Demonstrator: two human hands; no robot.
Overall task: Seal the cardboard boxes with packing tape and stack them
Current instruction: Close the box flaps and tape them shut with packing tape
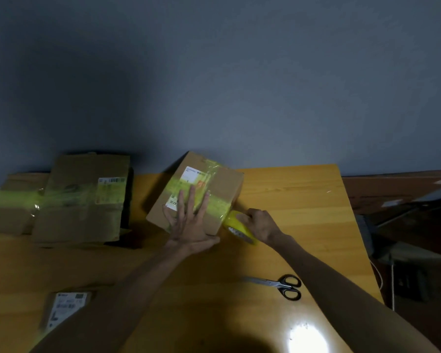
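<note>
Centre cardboard box (222, 184), rectangular, matte brown, sits on the glossy wooden worktop (303, 200), banded with glossy yellow tape. Left hand (189, 225) lies flat on its lid, fingers spread. Right hand (259, 224), beside the box, grips the tape roll (236, 225), fingers curled round it. Steel scissors (278, 285) lie nearer.
</note>
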